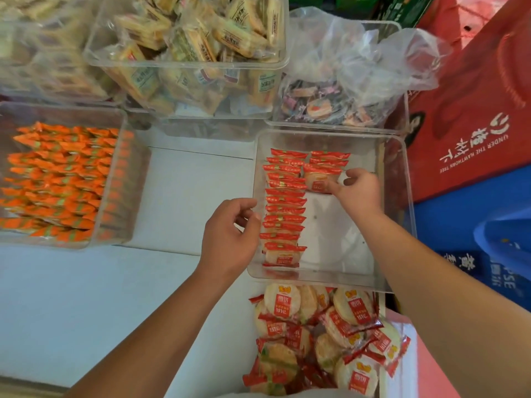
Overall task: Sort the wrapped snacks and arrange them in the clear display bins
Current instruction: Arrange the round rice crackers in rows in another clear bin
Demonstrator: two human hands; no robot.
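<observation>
Right hand (359, 193) in pinch on red cracker pack (316, 182), near "UNDER THE HAWTHORN TREE" box (459, 96)

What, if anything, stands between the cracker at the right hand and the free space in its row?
Nothing visible. The right hand holds the cracker at the front of the short second row, with bare bin floor just before it. The left hand is off by the bin's left wall.
</observation>
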